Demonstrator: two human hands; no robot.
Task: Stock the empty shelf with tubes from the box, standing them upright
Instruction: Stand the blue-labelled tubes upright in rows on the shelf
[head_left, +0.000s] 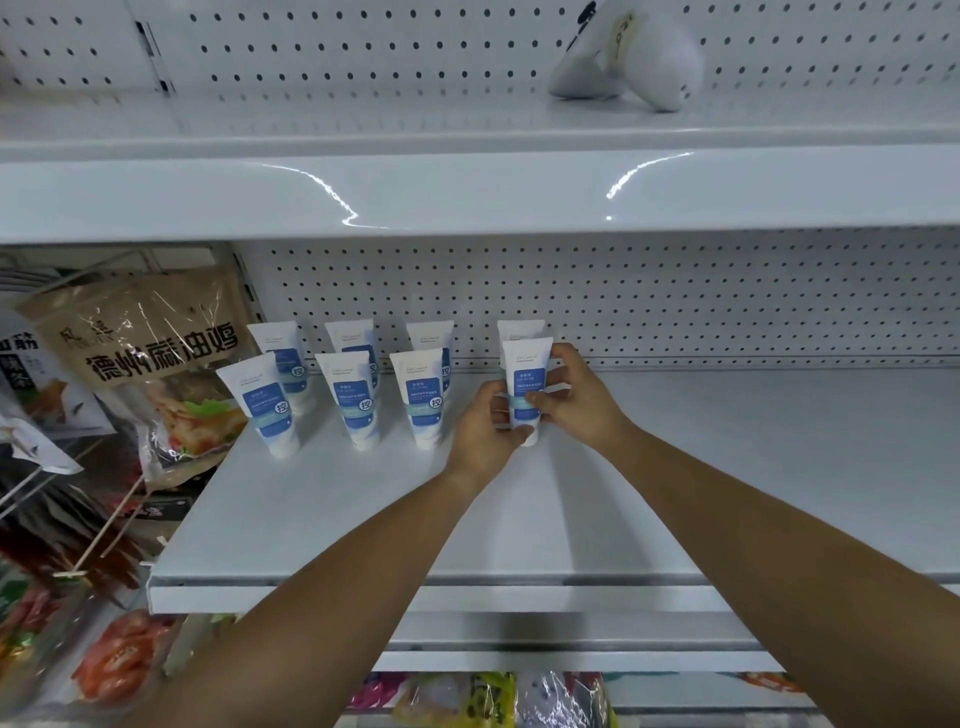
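While both hands grip it, the eighth tube (525, 384) stands cap-down on the shelf (727, 467), front row, fourth slot. Left hand (485, 428) wraps its lower part, right hand (569, 395) pinches the middle. Seven other tubes (358, 400) stand upright to its left and behind.

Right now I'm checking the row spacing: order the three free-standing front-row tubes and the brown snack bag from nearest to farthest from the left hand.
1. Right front tube, just left of the left hand.
2. Middle front tube, further left.
3. Left front tube, at the row's left end.
4. Brown snack bag, hanging beyond the shelf's left edge.
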